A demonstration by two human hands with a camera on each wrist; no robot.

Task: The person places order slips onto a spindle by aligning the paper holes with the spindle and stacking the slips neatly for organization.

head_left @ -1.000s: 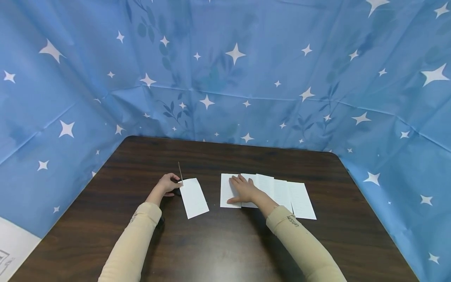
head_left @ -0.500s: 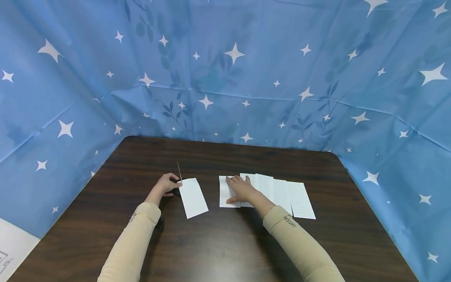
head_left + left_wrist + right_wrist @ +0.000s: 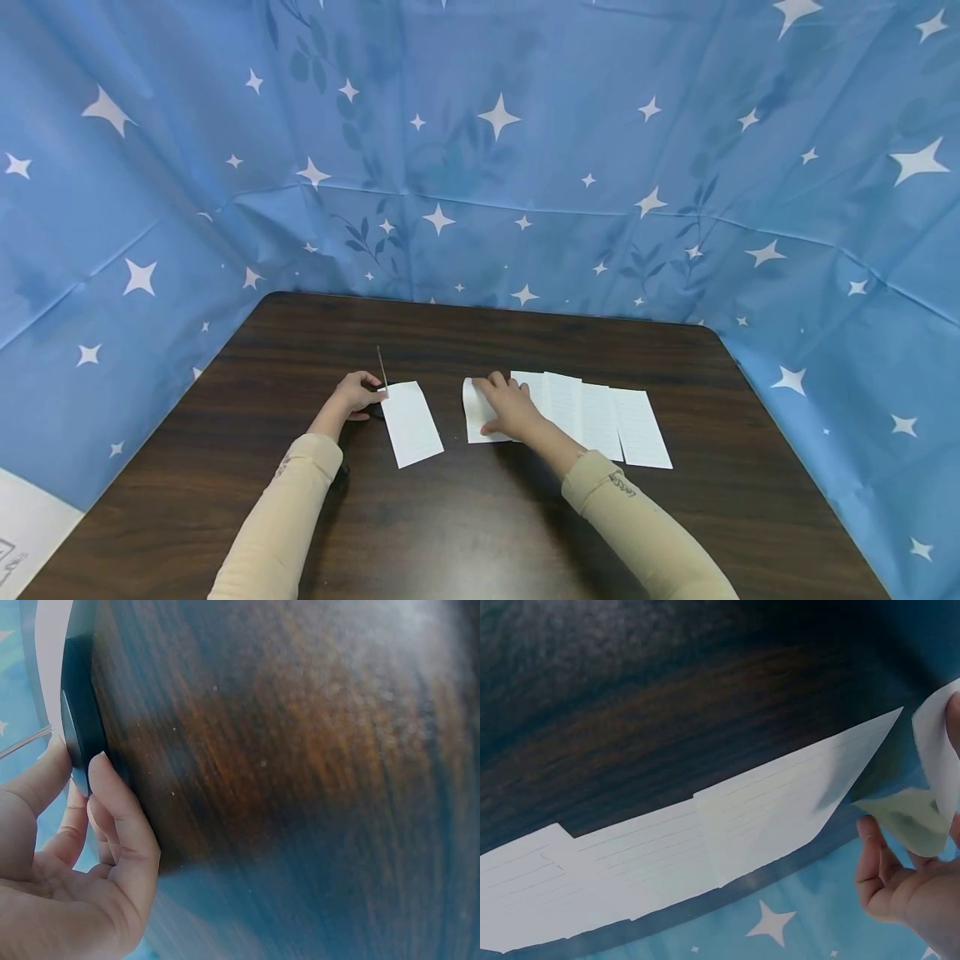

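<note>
Right hand (image 3: pixel 513 410) pinching a bent paper sheet (image 3: pixel 478 421)

Left hand (image 3: pixel 354 395): thumb and fingertips closed on the edge of a flat black object (image 3: pixel 88 712), mostly hidden, identity uncertain. White sheet (image 3: pixel 412 427) at that hand's 4 o'clock; thin rod (image 3: pixel 382 367) at its 1 o'clock. Right hand: fingers curled, bent sheet at its 9 o'clock. Four overlapping lined sheets (image 3: pixel 641 429) spread towards its 4 o'clock on the wood-grain table (image 3: pixel 450 517).

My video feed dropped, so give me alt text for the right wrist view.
At the right edge, the person's right grip holds a curled white sheet. To its left, overlapping lined white sheets lie in a row on a dark wood-grained table, with blue star-patterned cloth along the bottom.
</note>
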